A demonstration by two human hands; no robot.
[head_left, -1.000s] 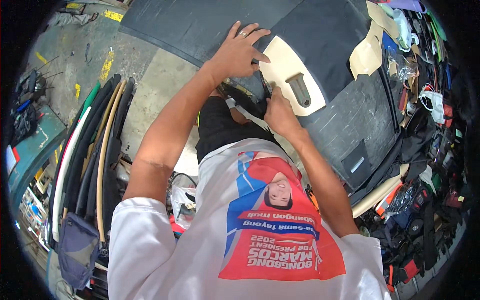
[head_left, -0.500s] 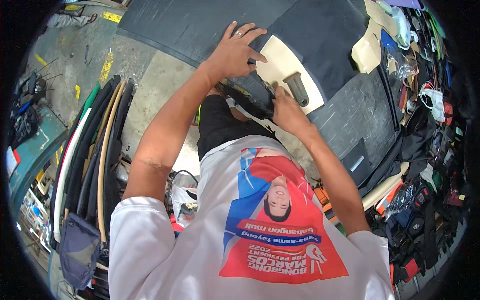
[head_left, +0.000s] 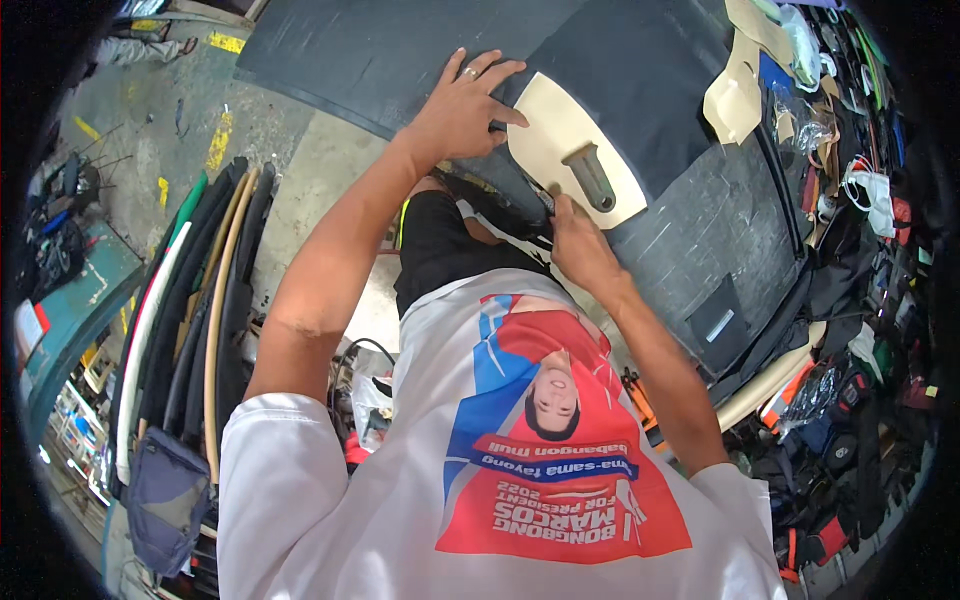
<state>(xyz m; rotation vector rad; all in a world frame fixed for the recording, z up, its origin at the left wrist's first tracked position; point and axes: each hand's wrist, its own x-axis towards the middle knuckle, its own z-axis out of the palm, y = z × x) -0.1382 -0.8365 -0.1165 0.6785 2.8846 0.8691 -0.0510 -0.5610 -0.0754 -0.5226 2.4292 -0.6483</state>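
My left hand [head_left: 462, 110] lies with spread fingers on the black sheet material [head_left: 610, 70], its thumb reaching the left corner of a cream flat template [head_left: 545, 115]. A grey-brown metal piece with a hole near one end [head_left: 590, 175] rests on the template. At the near edge of the template, my right hand [head_left: 583, 240] is closed, thumb and fingers pinched together. Something small and narrow shows at its fingertips, but its kind cannot be made out. The template lies flat on the black sheet.
The dark worktable [head_left: 700, 245] carries more cream pieces [head_left: 733, 100] at the far right. Rolled materials [head_left: 215, 320] stand upright on the left beside a grey-blue bag [head_left: 168, 500]. Piled bags and scraps [head_left: 850, 420] crowd the right side. A green bench [head_left: 85, 290] stands far left.
My right hand has drawn slightly toward me along the template's near edge. My left hand has shifted only a little, and the metal piece stays on the template.
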